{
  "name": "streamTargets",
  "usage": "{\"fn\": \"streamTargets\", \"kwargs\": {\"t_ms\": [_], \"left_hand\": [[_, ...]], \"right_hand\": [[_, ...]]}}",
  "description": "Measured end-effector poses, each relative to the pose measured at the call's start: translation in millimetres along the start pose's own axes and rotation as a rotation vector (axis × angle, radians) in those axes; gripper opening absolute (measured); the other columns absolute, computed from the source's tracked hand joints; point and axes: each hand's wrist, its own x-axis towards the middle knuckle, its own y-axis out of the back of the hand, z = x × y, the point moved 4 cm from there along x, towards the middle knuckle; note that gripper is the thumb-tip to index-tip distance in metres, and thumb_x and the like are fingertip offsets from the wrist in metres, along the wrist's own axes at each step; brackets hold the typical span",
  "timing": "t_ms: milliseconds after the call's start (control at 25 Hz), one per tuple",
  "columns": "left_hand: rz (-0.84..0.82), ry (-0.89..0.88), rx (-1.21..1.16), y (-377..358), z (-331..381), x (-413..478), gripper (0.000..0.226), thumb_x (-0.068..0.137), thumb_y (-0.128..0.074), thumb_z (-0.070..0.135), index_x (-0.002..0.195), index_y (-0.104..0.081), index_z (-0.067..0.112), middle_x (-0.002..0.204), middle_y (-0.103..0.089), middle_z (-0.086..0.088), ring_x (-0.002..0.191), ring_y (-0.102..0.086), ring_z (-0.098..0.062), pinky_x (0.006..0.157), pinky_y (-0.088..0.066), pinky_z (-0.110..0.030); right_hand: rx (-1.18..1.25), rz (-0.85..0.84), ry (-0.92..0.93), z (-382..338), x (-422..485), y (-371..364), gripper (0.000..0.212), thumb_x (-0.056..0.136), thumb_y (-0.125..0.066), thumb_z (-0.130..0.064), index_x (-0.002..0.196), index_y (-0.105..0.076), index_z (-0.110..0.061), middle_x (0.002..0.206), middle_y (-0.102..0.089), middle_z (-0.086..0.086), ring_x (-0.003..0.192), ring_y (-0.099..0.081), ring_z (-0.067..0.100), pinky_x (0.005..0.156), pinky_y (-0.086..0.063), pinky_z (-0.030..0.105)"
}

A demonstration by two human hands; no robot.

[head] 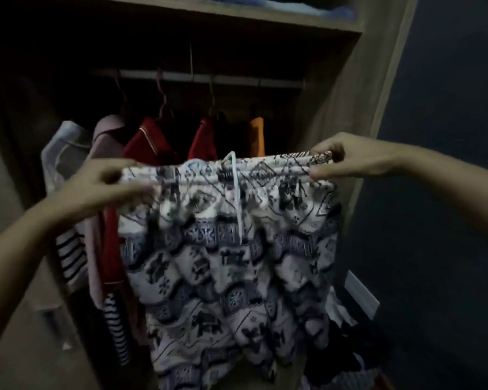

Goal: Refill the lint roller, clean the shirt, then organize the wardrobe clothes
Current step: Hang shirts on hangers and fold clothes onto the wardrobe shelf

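This is a dimly lit room in a home, likely a bedroom. It holds an open wooden wardrobe (335, 94) with a hanging rail (209, 78). Garments (107, 142) hang on hangers (164, 105), 2 red tops (150, 142) among them. Folded blue fabric (279, 7) lies on the upper shelf (237, 22), and a dark wall (448, 108) stands alongside.

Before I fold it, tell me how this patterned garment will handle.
Probably floppy: the patterned garment sags in folds below the waistband that left hand and right hand pinch. Likely light: fingertip grips hold it. Its drawstring may swing.

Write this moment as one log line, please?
phase: organizing wardrobe | left hand: grips patterned garment | right hand: grips it | hanging clothes: behind
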Motion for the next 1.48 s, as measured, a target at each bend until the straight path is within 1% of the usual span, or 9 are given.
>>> {"fn": "streamTargets", "kwargs": {"t_ms": [240,360,440,560,720,920,1040,1240,1480], "left_hand": [[0.081,0.153,-0.759,-14.1,17.8,-6.8,0.062,0.061,-0.081,0.044,0.105,-0.067,0.003,0.085,-0.074,-0.007,0.077,-0.07,-0.017,0.072,-0.057,-0.028],[-0.151,0.273,-0.505,-24.4,-1.1,-15.4,0.052,0.06,-0.079,0.054,0.082,-0.066,0.01,0.074,-0.061,-0.004,0.071,-0.058,-0.019,0.067,-0.046,-0.034],[-0.153,0.268,-0.533,-19.3,-16.3,-20.7,0.029,0.068,-0.079,0.029,0.068,-0.056,0.013,0.064,-0.052,-0.002,0.062,-0.053,-0.017,0.059,-0.046,-0.032],[-0.257,0.414,-0.499,-35.6,-42.3,-35.2,0.036,0.065,-0.076,0.035,0.08,-0.057,0.009,0.072,-0.06,-0.003,0.067,-0.059,-0.017,0.068,-0.053,-0.035],[-0.722,0.498,-0.236,-87.5,-21.0,-57.6,0.049,0.061,-0.083,0.044,0.092,-0.058,0.016,0.101,-0.065,-0.006,0.084,-0.063,-0.007,0.064,-0.05,-0.017],[-0.264,0.501,-0.7,-51.8,-26.3,-42.6,0.039,0.062,-0.081,0.019,0.082,-0.048,0.013,0.068,-0.069,0.013,0.066,-0.065,0.005,0.057,-0.049,-0.008],[-0.154,0.441,-0.752,-44.3,-33.1,-42.7,0.061,0.052,-0.089,0.039,0.085,-0.053,0.002,0.08,-0.065,-0.005,0.077,-0.063,-0.013,0.065,-0.052,-0.02],[0.096,0.451,-0.917,-34.5,-42.9,-34.1,0.033,0.063,-0.084,0.032,0.084,-0.058,0.026,0.08,-0.061,0.0,0.067,-0.058,-0.009,0.056,-0.049,-0.023],[0.264,0.585,-1.1,-55.2,17.1,-5.5,0.007,0.086,-0.058,0.001,0.085,-0.063,-0.004,0.063,-0.071,-0.01,0.053,-0.067,-0.014,0.05,-0.057,-0.024]], "right_hand": [[0.18,-0.014,0.016,19.4,15.1,-27.2,0.02,0.08,-0.057,-0.04,0.091,-0.064,-0.025,0.077,-0.066,-0.013,0.07,-0.059,0.004,0.066,-0.049,0.021],[0.121,-0.191,0.005,36.5,11.9,-55.7,0.01,0.085,-0.054,-0.037,0.088,-0.064,-0.037,0.089,-0.067,-0.016,0.085,-0.063,0.004,0.078,-0.051,0.028],[0.149,-0.244,0.032,39.6,9.0,-74.5,0.014,0.09,-0.052,-0.031,0.098,-0.063,-0.028,0.101,-0.067,-0.013,0.097,-0.063,0.005,0.084,-0.049,0.027],[0.403,-0.298,-0.039,40.3,13.8,-100.3,0.024,0.093,-0.05,-0.019,0.115,-0.057,-0.017,0.112,-0.066,-0.003,0.102,-0.063,0.005,0.082,-0.051,0.019],[0.134,-0.639,-0.122,46.2,17.3,-140.1,0.017,0.095,-0.048,-0.016,0.099,-0.062,-0.024,0.099,-0.06,0.002,0.079,-0.056,0.004,0.07,-0.045,0.017],[0.472,-0.397,-0.128,41.5,16.2,-101.9,0.019,0.088,-0.055,-0.02,0.103,-0.063,-0.012,0.103,-0.07,0.002,0.098,-0.065,0.015,0.08,-0.051,0.024],[0.454,-0.2,-0.072,39.6,14.4,-95.7,0.011,0.089,-0.054,-0.031,0.093,-0.064,-0.032,0.099,-0.071,-0.009,0.095,-0.065,0.008,0.076,-0.05,0.019],[0.849,0.017,-0.099,35.9,22.5,-100.1,0.025,0.071,-0.071,-0.038,0.084,-0.057,-0.023,0.077,-0.068,-0.011,0.074,-0.064,0.004,0.062,-0.052,0.017],[1.208,0.295,-0.305,-0.1,60.1,-114.5,0.037,0.086,-0.06,-0.011,0.121,-0.051,0.0,0.097,-0.068,0.014,0.075,-0.068,0.015,0.057,-0.057,0.025]]}}
